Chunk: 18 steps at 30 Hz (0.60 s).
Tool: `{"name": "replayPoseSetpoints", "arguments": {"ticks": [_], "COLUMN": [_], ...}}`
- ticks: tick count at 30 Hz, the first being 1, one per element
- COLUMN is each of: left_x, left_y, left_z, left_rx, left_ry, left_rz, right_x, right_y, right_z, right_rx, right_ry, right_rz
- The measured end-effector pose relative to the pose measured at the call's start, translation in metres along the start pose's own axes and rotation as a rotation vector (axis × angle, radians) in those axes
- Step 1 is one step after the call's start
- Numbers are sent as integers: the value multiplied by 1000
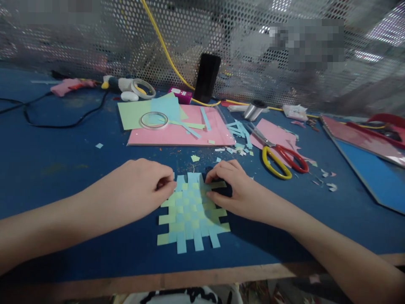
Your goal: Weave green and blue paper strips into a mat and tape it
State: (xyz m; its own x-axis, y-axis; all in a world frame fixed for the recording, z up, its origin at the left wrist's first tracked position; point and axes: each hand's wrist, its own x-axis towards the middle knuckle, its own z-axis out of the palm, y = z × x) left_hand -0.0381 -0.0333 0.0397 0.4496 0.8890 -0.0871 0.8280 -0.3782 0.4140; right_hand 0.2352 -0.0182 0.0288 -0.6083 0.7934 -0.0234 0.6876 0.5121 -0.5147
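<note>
A woven paper mat (186, 213) of light blue and pale green strips lies on the blue table in front of me. Loose strip ends stick out along its sides and near edge. My left hand (142, 185) is closed in a pinch at the mat's upper left edge, its thumb and forefinger on the paper. At the upper right, my right hand (236, 185) has curled fingers, with thumb and forefinger close together on the mat's edge. Part of the far corners is hidden by my fingers.
Beyond the mat lie a pink paper pack (180, 137), a tape roll (154, 120), green sheets (129, 114) and scissors (275, 156). A phone (207, 78) leans against the perforated metal screen (253, 46). Paper scraps (238, 150) are scattered about. A pink glue gun (71, 86) rests at left.
</note>
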Motion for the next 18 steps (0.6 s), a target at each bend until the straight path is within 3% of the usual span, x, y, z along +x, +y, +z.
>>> {"name": "replayPoseSetpoints", "arguments": {"ticks": [8,13,18], "left_x": [-2,-9,-6], "left_y": [8,19,17], "left_z": [-7,-12,-9], "left_rx": [-60,-93,-142], "left_ry": [-71,-9,102], "left_rz": [-38,20,49], "right_x": [1,3,5], "right_y": [-1,2,9], "right_z": [6,0,-15], "right_rx": [0,52,232], "right_ry": [54,23,15], "right_rz": [30,106,111]}}
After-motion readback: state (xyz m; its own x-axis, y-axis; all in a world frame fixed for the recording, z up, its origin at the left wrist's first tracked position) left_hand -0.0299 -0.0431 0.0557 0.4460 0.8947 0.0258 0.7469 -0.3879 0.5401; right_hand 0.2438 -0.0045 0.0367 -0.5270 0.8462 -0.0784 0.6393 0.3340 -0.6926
